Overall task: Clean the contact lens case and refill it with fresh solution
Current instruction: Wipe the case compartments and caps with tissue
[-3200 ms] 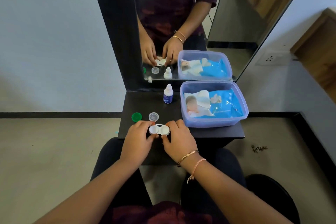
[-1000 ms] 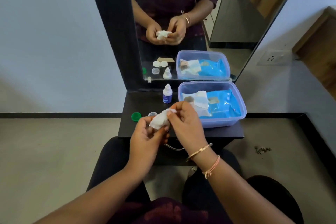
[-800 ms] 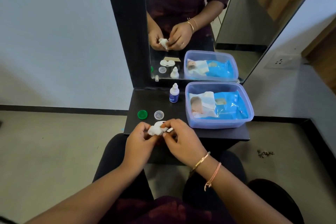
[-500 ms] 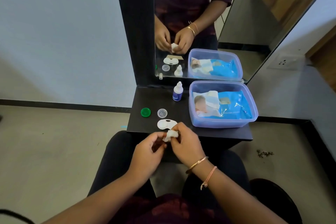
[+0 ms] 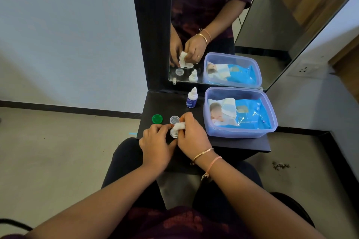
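The lens case (image 5: 173, 134) is being gripped at its left end by the left hand (image 5: 155, 141). The wipe (image 5: 178, 126), pinched in the right hand (image 5: 192, 136), is being pressed straight down into it.

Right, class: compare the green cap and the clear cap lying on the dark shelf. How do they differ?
The green cap is opaque; the clear cap is see-through. The green cap lies further left, apart from both hands; the clear cap sits right beside the right hand, which pinches a wipe over the lens case that the left hand holds. Both are round, off the case, and lie on the shelf.
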